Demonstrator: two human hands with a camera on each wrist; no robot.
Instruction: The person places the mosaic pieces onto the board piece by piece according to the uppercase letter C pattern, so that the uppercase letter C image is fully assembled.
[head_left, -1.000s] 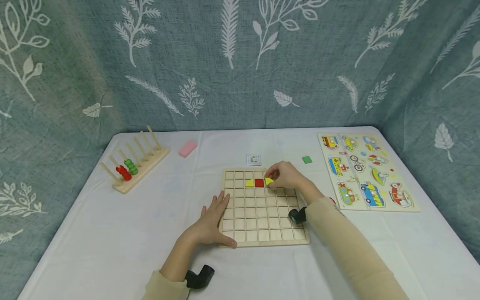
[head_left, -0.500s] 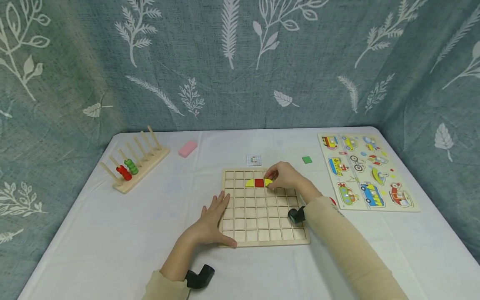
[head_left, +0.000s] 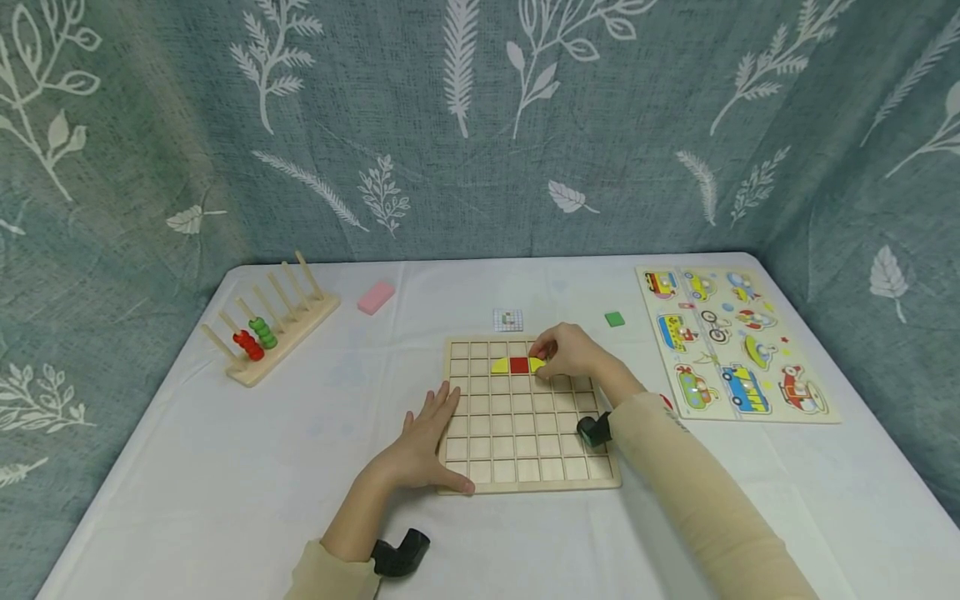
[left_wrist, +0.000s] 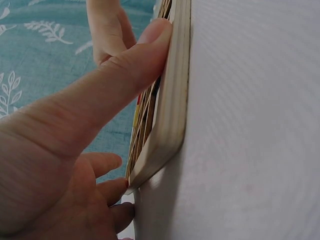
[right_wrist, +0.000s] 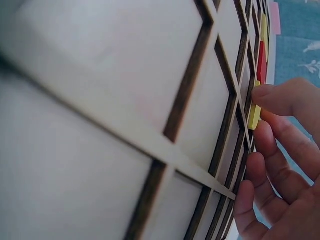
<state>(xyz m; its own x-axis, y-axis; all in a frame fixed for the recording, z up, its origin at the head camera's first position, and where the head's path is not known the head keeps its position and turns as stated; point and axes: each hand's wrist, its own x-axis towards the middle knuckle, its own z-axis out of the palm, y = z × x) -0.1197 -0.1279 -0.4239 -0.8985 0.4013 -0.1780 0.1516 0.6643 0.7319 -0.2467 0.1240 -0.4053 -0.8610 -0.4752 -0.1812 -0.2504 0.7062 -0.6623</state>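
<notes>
- To the left of the left fingers, a peg rack (head_left: 288, 337) is seen, threaded with red and green beads.
- The left hand (head_left: 418, 454) is spread, nothing being gripped; by its fingers and thumb the wooden grid board (head_left: 525, 446) is touched at the left side and near rim. Its thick, pale, rounded edge is shown by the left wrist view.
- Ahead of those fingertips, to their right, a yellow tile (head_left: 500, 367) and a red square (head_left: 519, 366) are set side by side in the second row.
- Just beside the red square, a second yellow piece (right_wrist: 255, 117) is pinched between thumb and finger of the right hand (head_left: 570, 350), the other fingers loosely bent. Its flat yellow side, mostly covered from the head camera, is revealed at the right wrist; whether it is fully seated cannot be told.
</notes>
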